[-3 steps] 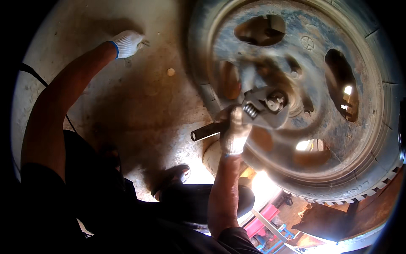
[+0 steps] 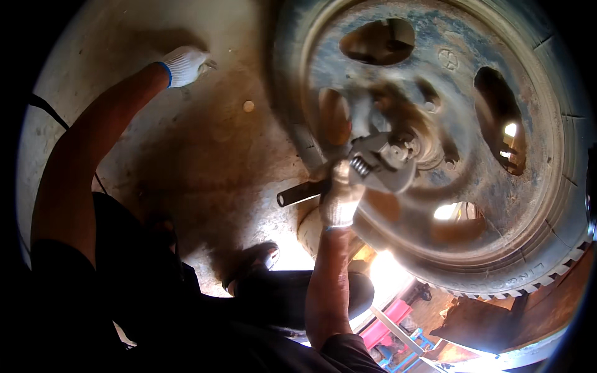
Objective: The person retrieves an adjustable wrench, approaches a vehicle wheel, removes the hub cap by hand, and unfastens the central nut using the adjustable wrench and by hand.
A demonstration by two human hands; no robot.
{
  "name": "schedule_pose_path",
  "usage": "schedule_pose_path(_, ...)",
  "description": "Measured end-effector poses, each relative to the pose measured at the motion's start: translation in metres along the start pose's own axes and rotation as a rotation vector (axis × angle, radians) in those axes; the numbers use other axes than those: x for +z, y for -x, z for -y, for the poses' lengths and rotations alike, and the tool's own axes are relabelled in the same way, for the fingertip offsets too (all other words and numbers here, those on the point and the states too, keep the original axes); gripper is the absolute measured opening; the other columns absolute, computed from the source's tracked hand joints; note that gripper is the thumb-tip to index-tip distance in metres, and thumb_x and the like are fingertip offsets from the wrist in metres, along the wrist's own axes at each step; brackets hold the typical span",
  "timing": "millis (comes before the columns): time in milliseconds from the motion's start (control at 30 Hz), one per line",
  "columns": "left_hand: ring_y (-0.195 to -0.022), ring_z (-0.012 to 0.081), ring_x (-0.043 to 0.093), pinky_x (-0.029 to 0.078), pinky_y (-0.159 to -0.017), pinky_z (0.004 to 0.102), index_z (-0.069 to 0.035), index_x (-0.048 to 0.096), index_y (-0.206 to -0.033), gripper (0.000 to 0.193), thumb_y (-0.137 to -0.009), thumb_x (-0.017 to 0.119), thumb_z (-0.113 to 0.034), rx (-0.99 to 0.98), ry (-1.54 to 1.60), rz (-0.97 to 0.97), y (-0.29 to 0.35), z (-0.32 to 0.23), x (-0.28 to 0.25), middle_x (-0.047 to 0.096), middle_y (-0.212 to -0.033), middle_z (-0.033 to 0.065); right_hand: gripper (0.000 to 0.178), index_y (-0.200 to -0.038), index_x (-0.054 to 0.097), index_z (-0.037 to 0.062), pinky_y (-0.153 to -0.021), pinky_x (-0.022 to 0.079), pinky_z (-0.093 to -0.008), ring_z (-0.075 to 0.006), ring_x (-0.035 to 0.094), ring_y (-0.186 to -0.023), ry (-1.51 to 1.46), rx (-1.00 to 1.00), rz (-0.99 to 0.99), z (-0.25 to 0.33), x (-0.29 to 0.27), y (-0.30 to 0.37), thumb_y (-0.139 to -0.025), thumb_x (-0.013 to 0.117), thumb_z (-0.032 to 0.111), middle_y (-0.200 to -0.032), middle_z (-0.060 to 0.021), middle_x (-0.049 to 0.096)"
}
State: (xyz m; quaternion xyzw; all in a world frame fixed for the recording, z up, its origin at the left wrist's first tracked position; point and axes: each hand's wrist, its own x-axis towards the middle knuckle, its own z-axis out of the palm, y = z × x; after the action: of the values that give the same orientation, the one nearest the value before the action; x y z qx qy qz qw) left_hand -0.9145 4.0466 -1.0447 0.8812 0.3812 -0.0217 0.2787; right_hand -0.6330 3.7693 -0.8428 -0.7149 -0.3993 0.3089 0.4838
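Observation:
A big worn wheel (image 2: pixel 497 205) with a blue-grey steel rim and oval holes fills the right side. My right hand (image 2: pixel 339 198), in a white glove, grips the handle of a large adjustable wrench (image 2: pixel 367 166). The wrench's jaws sit on a nut at the hub (image 2: pixel 407 146) in the middle of the rim. My left hand (image 2: pixel 184 64), also gloved, rests far off on the concrete floor (image 2: pixel 205 149) at the upper left, fingers down, holding nothing that I can see.
My foot in a sandal (image 2: pixel 252 266) and dark-trousered legs lie at the bottom middle. A small round disc (image 2: pixel 248 106) lies on the floor. A red and blue metal frame (image 2: pixel 398 339) shows below the tyre.
The wrench and my right hand have hardly shifted; the view is slightly blurred from motion. The left hand stays on the floor.

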Motion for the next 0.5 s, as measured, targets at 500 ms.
schedule_pose_path(500,-0.094,0.0452,0.065,0.052,-0.083,0.0513,0.001,0.065,-0.102,0.024,-0.092,0.059,-0.02,-0.016,-0.096,-0.007,-0.002,-0.006,-0.001,0.068,-0.097,0.0276,0.052,-0.099,0.068,-0.0031,-0.054,0.051,-0.0279,-0.0125,0.063,-0.058,0.088,0.0,-0.365,0.028,0.032,-0.018,-0.098,0.059,0.048,-0.071,-0.0082,0.069)
